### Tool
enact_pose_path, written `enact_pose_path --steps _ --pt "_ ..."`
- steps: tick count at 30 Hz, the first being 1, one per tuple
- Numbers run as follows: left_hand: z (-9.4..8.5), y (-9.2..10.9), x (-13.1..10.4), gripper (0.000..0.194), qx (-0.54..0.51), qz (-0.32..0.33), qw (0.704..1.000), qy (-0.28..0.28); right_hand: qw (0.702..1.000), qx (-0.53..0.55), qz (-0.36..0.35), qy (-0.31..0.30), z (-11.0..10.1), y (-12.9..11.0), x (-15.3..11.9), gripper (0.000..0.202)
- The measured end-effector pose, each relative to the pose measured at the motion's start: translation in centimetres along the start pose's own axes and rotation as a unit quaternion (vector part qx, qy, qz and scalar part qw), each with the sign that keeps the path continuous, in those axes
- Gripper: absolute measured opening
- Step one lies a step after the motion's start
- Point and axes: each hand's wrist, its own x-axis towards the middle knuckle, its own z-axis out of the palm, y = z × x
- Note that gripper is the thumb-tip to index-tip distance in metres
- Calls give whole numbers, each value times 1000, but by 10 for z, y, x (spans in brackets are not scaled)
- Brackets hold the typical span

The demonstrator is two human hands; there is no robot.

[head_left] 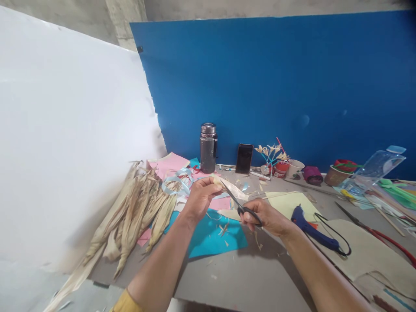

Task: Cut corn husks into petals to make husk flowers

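Note:
My left hand [204, 193] pinches a small pale piece of dried corn husk [217, 182] between thumb and fingers. In my right hand [264, 216] is a pair of scissors [241, 207] with black handles. The blades point up and left, their tips close to the husk piece; whether they touch it I cannot tell. Below both hands lies a blue-green paper sheet [216, 242] strewn with husk scraps. A large bundle of dried corn husks [133, 212] rests to the left of my left hand.
At the back stand a grey flask [208, 154], a phone [244, 158], husk flowers [272, 152] and paper cups [295, 169]. A blue glue gun [313, 229] lies to the right, near red-handled shears [373, 232]. A clear plastic bottle [377, 171] leans at the far right.

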Motion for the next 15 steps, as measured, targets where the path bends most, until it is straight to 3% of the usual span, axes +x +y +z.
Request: enact_pose_path --steps 15 --pt "-11 3 0 9 80 -43 996 -25 998 -58 6 -5 0 7 2 54"
